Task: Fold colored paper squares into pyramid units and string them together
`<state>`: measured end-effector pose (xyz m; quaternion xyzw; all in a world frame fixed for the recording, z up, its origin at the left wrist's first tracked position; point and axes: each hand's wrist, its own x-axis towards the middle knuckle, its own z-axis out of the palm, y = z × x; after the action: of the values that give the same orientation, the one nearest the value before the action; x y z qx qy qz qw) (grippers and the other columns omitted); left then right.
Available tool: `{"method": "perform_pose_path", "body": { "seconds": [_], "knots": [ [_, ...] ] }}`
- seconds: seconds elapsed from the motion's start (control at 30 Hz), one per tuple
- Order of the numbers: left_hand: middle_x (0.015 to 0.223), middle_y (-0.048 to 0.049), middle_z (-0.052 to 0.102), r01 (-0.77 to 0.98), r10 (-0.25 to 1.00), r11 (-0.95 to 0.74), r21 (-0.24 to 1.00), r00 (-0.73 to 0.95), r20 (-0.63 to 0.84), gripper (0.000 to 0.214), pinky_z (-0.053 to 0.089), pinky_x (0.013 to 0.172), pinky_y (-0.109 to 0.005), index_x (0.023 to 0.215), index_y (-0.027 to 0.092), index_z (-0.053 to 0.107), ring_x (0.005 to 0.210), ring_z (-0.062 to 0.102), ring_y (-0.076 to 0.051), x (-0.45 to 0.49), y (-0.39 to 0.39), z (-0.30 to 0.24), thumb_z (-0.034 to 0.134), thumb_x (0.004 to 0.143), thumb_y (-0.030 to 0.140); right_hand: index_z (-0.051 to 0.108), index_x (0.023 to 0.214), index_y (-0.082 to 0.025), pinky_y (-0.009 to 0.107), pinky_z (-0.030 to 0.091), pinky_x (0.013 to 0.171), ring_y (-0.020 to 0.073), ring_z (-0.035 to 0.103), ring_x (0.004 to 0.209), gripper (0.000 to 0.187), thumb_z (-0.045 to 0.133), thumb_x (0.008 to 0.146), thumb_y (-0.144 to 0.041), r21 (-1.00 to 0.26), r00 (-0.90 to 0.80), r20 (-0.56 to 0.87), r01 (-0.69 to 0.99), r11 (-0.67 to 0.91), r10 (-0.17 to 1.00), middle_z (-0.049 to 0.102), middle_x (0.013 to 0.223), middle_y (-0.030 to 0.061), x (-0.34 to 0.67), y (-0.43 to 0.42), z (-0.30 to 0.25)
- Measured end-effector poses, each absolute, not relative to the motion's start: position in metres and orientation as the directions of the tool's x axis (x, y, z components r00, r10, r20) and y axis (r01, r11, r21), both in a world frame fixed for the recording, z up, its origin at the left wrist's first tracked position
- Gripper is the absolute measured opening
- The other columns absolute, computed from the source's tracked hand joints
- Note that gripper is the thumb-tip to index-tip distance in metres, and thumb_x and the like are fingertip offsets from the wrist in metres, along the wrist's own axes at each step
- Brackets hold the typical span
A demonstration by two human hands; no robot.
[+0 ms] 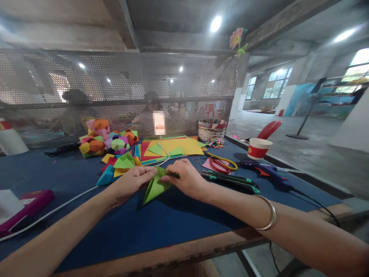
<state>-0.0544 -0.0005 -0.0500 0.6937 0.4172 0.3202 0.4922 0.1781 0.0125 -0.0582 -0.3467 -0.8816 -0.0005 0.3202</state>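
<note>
Between my two hands is a green sheet of folded paper (157,187), its pointed corner hanging down toward me just above the blue tabletop (138,231). My left hand (137,179) pinches its upper left edge. On the right side, my right hand (184,177) grips the paper between thumb and fingers, partly hiding it. Folded paper pieces (123,163) in green, yellow, red and blue lie in a pile just beyond my left hand. Behind both hands is a stack of coloured paper (190,147), with a white cable (166,154) lying across it.
Several paper balls (117,144) stand at the back left. Scissors (220,165), cutters (230,179), a glue gun (263,171) and a paper cup (258,149) are on the right. A woven basket (212,129) stands against the mesh screen (115,88). A purple object (31,207) is at left.
</note>
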Motion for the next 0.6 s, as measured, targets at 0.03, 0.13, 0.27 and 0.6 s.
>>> {"method": "perform_pose_path", "body": {
  "seconds": [0.03, 0.13, 0.27, 0.6],
  "knots": [
    [0.077, 0.0041, 0.063, 0.28, 0.89, -0.181, 0.943, 0.455, 0.036, 0.036, 0.053, 0.059, -0.026, 0.096, 0.016, 0.069, 0.06, 0.059, -0.011, -0.054, -0.001, -0.05, 0.068, 0.108, 0.05, 0.07, 0.076, -0.018, 0.031, 0.038, 0.082, 0.0162, 0.059, 0.074, 0.037, 0.078, 0.103, -0.043, -0.235, -0.544, 0.558, 0.62, 0.748, 0.626, 0.063, 0.068, -0.0017, 0.178, 0.011, -0.057],
    [0.071, 0.0058, 0.059, 0.309, 0.878, -0.222, 0.925, 0.477, 0.052, 0.043, 0.05, 0.058, -0.026, 0.09, 0.017, 0.067, 0.057, 0.054, -0.011, -0.051, -0.005, -0.048, 0.065, 0.108, 0.056, 0.07, 0.074, -0.018, 0.031, 0.037, 0.081, 0.0151, 0.057, 0.071, 0.038, 0.08, 0.102, -0.043, -0.276, -0.512, 0.541, 0.642, 0.715, 0.668, 0.062, 0.067, -0.0024, 0.177, 0.008, -0.055],
    [0.087, -0.0008, 0.073, 0.314, 0.846, -0.286, 0.905, 0.527, 0.085, 0.043, 0.058, 0.081, -0.036, 0.093, 0.018, 0.073, 0.082, 0.07, -0.019, -0.044, -0.01, -0.04, 0.073, 0.101, 0.06, 0.069, 0.075, -0.018, 0.031, 0.037, 0.081, 0.0147, 0.055, 0.069, 0.034, 0.084, 0.098, -0.037, -0.323, -0.466, 0.525, 0.665, 0.673, 0.712, 0.063, 0.067, -0.0028, 0.176, 0.006, -0.052],
    [0.104, -0.0104, 0.085, 0.279, 0.837, -0.3, 0.912, 0.535, 0.111, 0.047, 0.055, 0.101, -0.044, 0.099, 0.02, 0.086, 0.112, 0.074, -0.03, -0.041, -0.013, -0.036, 0.076, 0.093, 0.066, 0.069, 0.098, -0.02, 0.032, 0.042, 0.083, 0.0189, 0.065, 0.085, 0.032, 0.089, 0.093, -0.044, -0.421, -0.401, 0.544, 0.629, 0.653, 0.737, 0.074, 0.091, 0.0022, 0.175, -0.001, -0.049]
  ]
}}
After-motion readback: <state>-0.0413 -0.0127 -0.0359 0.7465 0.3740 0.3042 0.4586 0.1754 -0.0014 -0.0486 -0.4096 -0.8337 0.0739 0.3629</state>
